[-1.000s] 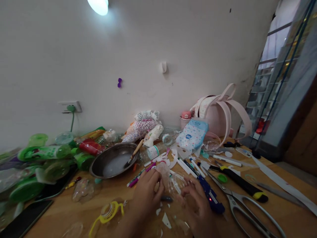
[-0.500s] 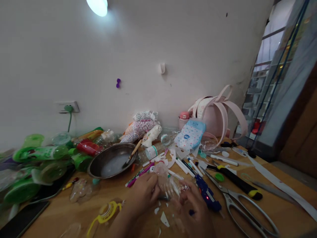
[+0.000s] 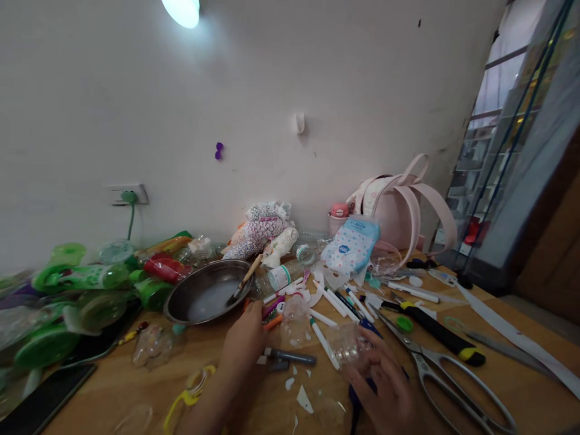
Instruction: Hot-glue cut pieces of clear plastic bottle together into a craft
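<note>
My right hand [image 3: 385, 377] has its fingers curled round a clear ribbed piece of plastic bottle [image 3: 345, 345]. My left hand [image 3: 247, 332] reaches in among the markers beside the bowl, its fingertips at a purple marker [image 3: 272, 308] and an orange marker [image 3: 273, 322]; the back of the hand hides whether they grip anything. Between the hands stands another clear bottle piece [image 3: 296, 317]. A grey marker [image 3: 292, 356] and a white marker with a green end [image 3: 324, 343] lie on the table. A blue glue gun [image 3: 370, 328] is partly behind my right hand.
A metal bowl [image 3: 203, 296] with a brush [image 3: 244, 279] leaning in it stands left of centre. Scissors [image 3: 446, 374] and a black-yellow cutter [image 3: 439, 332] lie at the right. Cut plastic bottles [image 3: 81, 279] crowd the left. A pink backpack [image 3: 392, 208] sits by the wall.
My left hand has let go of the clear plastic and moved left and forward to the markers. My right hand has shifted right with the ribbed piece, uncovering the grey marker.
</note>
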{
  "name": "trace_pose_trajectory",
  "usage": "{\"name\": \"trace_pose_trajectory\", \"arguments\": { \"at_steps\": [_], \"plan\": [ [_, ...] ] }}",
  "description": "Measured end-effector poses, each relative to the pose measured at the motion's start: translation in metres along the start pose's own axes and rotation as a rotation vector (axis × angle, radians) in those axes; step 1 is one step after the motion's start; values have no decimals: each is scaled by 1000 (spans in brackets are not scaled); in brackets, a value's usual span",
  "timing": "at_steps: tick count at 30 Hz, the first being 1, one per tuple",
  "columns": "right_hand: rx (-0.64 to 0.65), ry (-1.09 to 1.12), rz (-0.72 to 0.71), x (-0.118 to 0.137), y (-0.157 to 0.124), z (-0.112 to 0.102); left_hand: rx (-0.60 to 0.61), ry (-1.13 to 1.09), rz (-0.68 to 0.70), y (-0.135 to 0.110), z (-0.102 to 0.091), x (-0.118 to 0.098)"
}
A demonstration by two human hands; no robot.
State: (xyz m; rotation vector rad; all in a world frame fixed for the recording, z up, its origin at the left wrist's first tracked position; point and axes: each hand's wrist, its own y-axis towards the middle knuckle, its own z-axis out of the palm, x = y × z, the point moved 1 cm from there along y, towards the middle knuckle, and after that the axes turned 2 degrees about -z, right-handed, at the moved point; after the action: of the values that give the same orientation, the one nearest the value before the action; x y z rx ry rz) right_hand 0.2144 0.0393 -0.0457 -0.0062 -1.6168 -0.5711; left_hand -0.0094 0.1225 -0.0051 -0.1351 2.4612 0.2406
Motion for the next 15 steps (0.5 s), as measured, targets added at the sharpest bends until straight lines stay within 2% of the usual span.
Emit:
{"name": "trace_pose_trajectory", "arguments": {
  "at_steps": [2, 7, 11, 15],
  "plan": [
    [30, -141, -93, -5, 2, 3, 4, -105, -10, 4, 9, 2],
    [-39, -302, -241, -9, -5, 24, 81, -315, -88, 12, 28, -3],
    [32, -235, -211, -11, -11, 37, 122, -424, -146, 10, 32, -12],
    [95, -148, -164, -20, -10, 41, 175, -592, -199, 3, 35, -15]
  ]
}}
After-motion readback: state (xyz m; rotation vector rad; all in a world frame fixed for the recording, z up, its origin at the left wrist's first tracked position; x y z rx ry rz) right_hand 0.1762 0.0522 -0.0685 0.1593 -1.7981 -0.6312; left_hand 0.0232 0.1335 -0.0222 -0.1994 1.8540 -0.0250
